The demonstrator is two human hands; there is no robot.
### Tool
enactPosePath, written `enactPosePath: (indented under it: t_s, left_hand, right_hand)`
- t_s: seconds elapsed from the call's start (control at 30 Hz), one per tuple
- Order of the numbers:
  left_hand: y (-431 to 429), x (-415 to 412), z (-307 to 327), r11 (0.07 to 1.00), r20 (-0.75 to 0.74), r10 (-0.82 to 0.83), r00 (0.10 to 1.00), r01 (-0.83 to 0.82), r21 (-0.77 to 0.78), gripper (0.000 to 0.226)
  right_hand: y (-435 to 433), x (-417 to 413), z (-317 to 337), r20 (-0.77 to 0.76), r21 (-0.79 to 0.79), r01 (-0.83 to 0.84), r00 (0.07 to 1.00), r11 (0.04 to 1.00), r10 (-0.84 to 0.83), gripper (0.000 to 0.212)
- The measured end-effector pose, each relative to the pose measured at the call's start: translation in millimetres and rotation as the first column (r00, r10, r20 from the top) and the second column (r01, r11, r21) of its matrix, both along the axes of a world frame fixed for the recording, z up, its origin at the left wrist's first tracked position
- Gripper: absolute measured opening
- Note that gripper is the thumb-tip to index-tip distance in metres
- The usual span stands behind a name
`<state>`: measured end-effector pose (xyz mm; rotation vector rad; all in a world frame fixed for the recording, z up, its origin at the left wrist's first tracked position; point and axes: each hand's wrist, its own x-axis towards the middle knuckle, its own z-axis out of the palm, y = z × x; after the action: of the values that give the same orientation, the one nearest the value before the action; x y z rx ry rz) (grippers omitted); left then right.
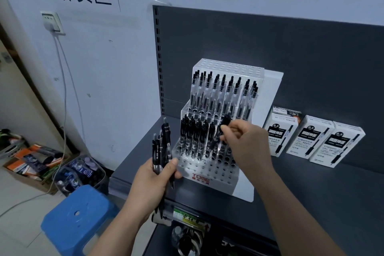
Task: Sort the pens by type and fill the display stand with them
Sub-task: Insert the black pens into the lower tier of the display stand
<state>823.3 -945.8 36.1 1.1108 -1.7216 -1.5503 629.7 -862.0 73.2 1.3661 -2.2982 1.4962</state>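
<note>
Clear acrylic tiered display stand [209, 181] is roughly half filled; holes below the right hand [247, 143], pinching one black-grip pen [223, 129], stay open; the left hand [153, 178] clamps a bundle of spare black pens [161, 147].

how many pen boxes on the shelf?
4: three pen boxes stand in a row right of the stand; a fourth sits behind the leftmost, partly hidden.
</note>
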Motion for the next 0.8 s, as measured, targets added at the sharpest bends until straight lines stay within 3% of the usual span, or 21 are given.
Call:
enactPosePath:
  t_s: [0.27, 0.5, 0.6, 0.67, 0.8]
  left_hand:
    - [1.9, 2.2, 1.2, 0.998, -0.045, -0.058, 0.997, 0.059, 0.008, 0.008]
    - [5.8, 0.9, 5.5, 0.998, -0.115, -0.019, 0.993, 0.027, 0.064, 0.008]
    - [6.8, -3.7, 4.7, 0.995, -0.096, -0.049, 0.994, 0.057, 0.079, 0.012]
    - [8.7, -8.4, 3.8, 0.993, -0.086, -0.089, 0.992, 0.095, 0.070, 0.015]
    - [14.5, -16.1, 3.0, 0.985, -0.050, -0.167, 0.985, 0.170, 0.043, 0.019]
  right_hand:
    - [-26.8, -3.8, -22.6, -0.104, 0.331, -0.003, 0.994, 0.944, 0.039, 0.033]
    - [-26.8, -1.9, -18.4, -0.069, 0.410, -0.008, 0.997, 0.912, 0.039, 0.044]
    - [-10.5, 10.5, -5.4, 0.161, 0.295, -0.118, 0.984, 0.948, 0.073, 0.044]
    - [-1.9, 22.2, 4.9, 0.347, 0.188, -0.227, 0.925, 0.956, 0.151, 0.036]
    - [6.3, 26.4, 11.0, 0.469, 0.117, -0.304, 0.856, 0.945, 0.217, 0.025]
